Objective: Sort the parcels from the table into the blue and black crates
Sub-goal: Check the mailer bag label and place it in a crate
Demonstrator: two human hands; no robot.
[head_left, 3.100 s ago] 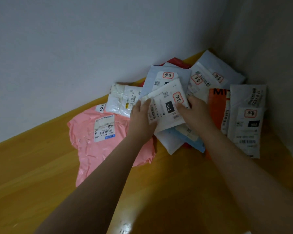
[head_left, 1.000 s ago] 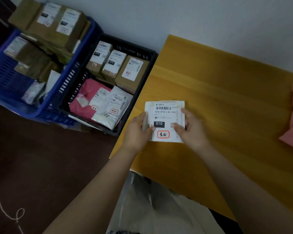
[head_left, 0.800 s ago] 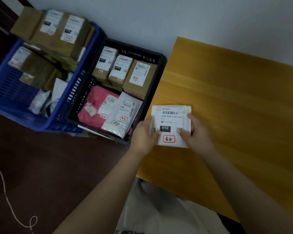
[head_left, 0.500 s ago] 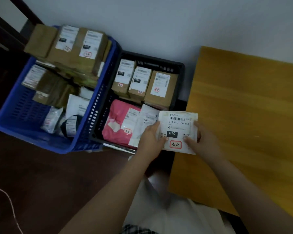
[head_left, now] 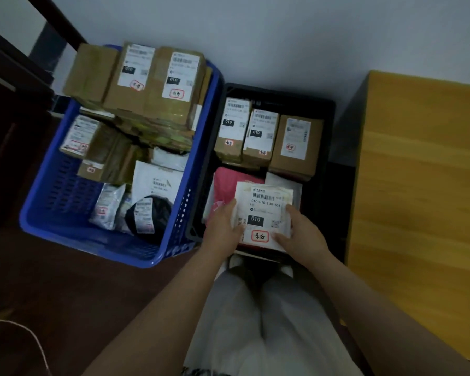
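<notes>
Both hands, left hand and right hand, pinch the white parcel by its side edges, fingers clamped, label upward, over the black crate's near edge, probably for dropping.

White parcel covers most of pink parcel beneath it; cannot tell whether it rests on the pile or hangs above. Fingers under its edges hidden. Black crate near rim masked by hands. Table cut off right. Box label print too blurred to read.
</notes>
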